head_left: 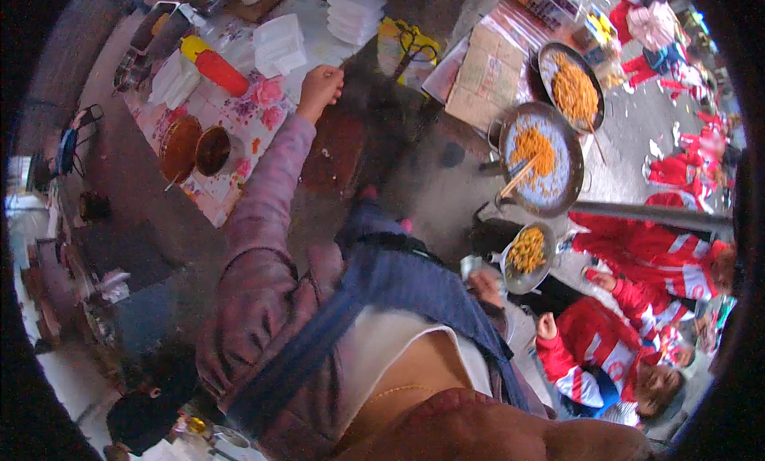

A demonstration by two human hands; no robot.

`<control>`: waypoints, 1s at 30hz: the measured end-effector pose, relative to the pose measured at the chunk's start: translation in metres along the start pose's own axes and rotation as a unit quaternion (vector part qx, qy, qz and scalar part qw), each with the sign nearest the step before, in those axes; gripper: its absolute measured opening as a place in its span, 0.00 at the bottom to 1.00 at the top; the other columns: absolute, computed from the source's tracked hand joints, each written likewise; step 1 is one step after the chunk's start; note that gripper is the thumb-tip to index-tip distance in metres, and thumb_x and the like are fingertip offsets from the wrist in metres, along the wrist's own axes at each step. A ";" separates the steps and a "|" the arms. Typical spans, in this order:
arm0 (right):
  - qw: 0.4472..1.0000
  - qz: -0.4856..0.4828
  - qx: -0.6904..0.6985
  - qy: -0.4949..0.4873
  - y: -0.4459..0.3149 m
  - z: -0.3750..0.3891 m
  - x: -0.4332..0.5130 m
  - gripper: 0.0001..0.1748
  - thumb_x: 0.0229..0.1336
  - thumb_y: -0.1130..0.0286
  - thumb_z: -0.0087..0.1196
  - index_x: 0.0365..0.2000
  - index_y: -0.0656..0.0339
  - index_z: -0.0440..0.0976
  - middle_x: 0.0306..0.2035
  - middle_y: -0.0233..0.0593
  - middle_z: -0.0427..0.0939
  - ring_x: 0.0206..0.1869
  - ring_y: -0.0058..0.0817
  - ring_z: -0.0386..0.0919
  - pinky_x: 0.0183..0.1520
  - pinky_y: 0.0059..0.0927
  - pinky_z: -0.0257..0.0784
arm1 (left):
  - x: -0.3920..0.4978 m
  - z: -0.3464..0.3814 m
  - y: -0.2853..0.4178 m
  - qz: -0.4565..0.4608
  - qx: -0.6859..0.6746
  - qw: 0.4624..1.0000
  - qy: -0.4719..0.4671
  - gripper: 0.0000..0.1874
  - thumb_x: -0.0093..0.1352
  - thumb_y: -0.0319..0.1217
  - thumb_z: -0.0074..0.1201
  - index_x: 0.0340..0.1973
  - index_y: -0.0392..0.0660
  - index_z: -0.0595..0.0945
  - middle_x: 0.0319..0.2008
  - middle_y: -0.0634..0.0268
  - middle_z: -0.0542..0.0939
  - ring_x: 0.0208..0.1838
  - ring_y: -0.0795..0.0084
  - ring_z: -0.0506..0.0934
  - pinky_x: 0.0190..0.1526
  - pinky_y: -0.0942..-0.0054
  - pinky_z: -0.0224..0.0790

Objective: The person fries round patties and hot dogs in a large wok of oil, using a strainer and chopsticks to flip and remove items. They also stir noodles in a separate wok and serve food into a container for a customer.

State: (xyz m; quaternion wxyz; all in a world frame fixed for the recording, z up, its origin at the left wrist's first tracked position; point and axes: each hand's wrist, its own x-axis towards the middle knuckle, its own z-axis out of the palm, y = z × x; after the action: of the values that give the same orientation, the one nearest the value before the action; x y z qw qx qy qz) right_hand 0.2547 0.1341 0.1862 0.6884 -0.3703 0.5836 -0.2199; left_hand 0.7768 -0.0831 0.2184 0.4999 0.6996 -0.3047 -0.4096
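My left hand (pixel 323 90) reaches out beyond the corner of the table, its fingers curled with nothing visible in them. Near it on the flowered tablecloth (pixel 239 120) are clear plastic containers (pixel 279 45), a red squeeze bottle (pixel 222 73) and a yellow one (pixel 194 47). My right hand (pixel 487 287) is low at my right side, blurred, with a pale thin piece (pixel 471 266) at its fingers. Beside that hand is a small pan of cut food (pixel 526 252). Further out, a large pan (pixel 541 201) holds orange-coloured food (pixel 534 150) and wooden utensils (pixel 519 176).
Another pan of orange food (pixel 574 90) stands beyond the large one. Flattened cardboard (pixel 485 72) and black-handled scissors (pixel 412 48) lie ahead. Two brown bowls (pixel 180 147) sit on the table's left part. People in red-and-white jackets (pixel 603 347) stand close on my right.
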 end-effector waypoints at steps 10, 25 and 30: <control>0.911 0.025 -0.354 -0.209 -0.014 0.092 0.134 0.16 0.51 0.64 0.45 0.40 0.58 0.68 0.29 0.41 0.72 0.37 0.36 0.72 0.43 0.33 0.66 | 0.271 0.054 -0.017 -0.036 -0.025 0.991 0.128 0.18 0.51 0.41 0.56 0.30 0.41 0.76 0.26 0.55 0.78 0.30 0.59 0.76 0.31 0.61 0.69; 0.761 -0.385 -0.517 -0.071 -0.207 0.179 0.185 0.31 0.41 0.65 0.55 0.50 0.58 0.62 0.45 0.47 0.69 0.44 0.45 0.69 0.44 0.38 0.67 | 0.212 0.018 -0.003 0.531 0.202 0.816 0.105 0.16 0.53 0.25 0.49 0.39 0.45 0.76 0.34 0.59 0.77 0.36 0.58 0.75 0.33 0.68 0.66; 0.570 -0.613 -0.543 0.065 -0.291 0.249 0.198 0.30 0.39 0.62 0.53 0.48 0.56 0.62 0.53 0.45 0.61 0.56 0.41 0.59 0.54 0.45 0.56 | 0.027 0.046 0.010 -0.039 -0.386 0.920 -0.045 0.15 0.60 0.36 0.50 0.39 0.42 0.74 0.35 0.67 0.74 0.35 0.76 0.72 0.35 0.76 0.67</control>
State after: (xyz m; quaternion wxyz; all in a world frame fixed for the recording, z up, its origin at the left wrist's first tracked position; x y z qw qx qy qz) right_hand 0.5772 -0.1315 0.2939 0.0183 -0.9287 0.2695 -0.2542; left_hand 0.7494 -0.1289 0.2128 0.7005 0.4440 -0.1173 -0.5463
